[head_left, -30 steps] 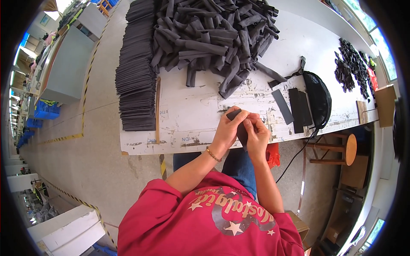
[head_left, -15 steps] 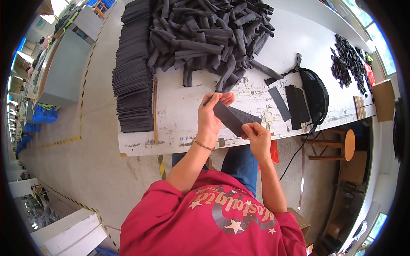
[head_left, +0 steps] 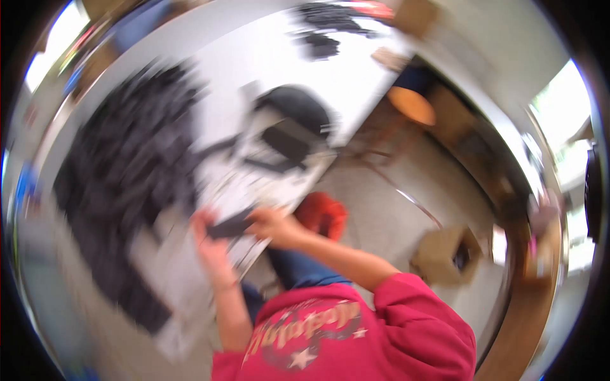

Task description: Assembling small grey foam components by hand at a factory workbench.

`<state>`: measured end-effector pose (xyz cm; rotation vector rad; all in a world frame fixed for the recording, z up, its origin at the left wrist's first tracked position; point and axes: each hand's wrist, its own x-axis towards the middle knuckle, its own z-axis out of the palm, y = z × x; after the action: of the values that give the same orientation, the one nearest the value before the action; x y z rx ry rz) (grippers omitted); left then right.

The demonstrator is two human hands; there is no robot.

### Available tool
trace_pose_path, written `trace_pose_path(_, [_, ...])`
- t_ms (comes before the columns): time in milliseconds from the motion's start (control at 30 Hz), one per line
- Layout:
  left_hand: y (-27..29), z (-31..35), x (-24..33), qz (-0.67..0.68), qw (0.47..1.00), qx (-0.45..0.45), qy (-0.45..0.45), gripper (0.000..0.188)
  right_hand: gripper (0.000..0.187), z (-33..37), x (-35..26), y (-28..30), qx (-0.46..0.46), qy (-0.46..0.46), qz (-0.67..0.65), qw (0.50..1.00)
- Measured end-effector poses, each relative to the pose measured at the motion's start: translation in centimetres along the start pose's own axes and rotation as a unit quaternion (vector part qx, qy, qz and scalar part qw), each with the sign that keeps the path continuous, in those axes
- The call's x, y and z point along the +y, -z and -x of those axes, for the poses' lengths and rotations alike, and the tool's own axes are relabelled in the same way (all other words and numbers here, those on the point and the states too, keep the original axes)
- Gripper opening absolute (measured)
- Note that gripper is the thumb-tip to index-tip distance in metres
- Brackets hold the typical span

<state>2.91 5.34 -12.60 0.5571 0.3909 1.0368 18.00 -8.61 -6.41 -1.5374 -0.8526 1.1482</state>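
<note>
Between my two hands is a dark fabric strip (head_left: 230, 227), blurred by motion, above the near edge of the white table (head_left: 216, 70). My left hand (head_left: 206, 236) holds its left end. Its right end is pinched in the fingers of my right hand (head_left: 273, 225). Left of my hands lies a large heap of dark strips (head_left: 130, 136), with a long stack of them (head_left: 114, 273) along its near side. Beyond my right hand, several flat dark pieces (head_left: 286, 143) lie by a rounded black object (head_left: 295, 105).
Another dark pile (head_left: 327, 22) lies at the table's far end. Past the table's right edge are a round-topped stool (head_left: 412, 106) and, on the floor, an open cardboard box (head_left: 441, 257). A red bag (head_left: 324, 216) hangs near my right forearm.
The view has swung to the right and blurred, so the table and heap now appear farther left and tilted. Both hands still hold the strip, now brought to a flatter angle.
</note>
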Motion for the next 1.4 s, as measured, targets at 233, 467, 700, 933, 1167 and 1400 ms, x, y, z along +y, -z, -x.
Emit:
trace_pose_path(233, [4.7,-5.3,1.3,-0.036,0.988,-0.147,-0.032,0.056,0.014,-4.1,-0.5,-1.6,0.126,0.131,0.151,0.972])
trace_pose_path(467, [2.3,-6.5,-1.9,-0.091,0.973,-0.212,-0.018,0.054,0.016,-1.8,-2.6,3.3,0.151,0.115,0.113,0.975])
trace_pose_path(700, [1.1,-3.4,0.9,-0.437,0.870,-0.136,-0.183,0.033,0.011,-3.4,-3.9,4.2,0.141,0.167,0.124,0.968])
trace_pose_path(933, [7.0,-4.8,1.1,-0.604,0.700,-0.248,-0.289,0.027,0.011,-1.3,-3.8,3.8,0.120,0.165,0.155,0.967])
trace_pose_path(1167, [-3.9,7.0,4.8,-0.375,0.917,0.062,0.118,0.032,0.022,4.2,-2.1,3.5,0.050,-0.007,0.197,0.979])
trace_pose_path(1400, [0.3,10.7,3.0,-0.388,0.908,0.123,0.099,0.017,0.028,4.8,2.9,2.2,0.020,-0.080,0.053,0.995])
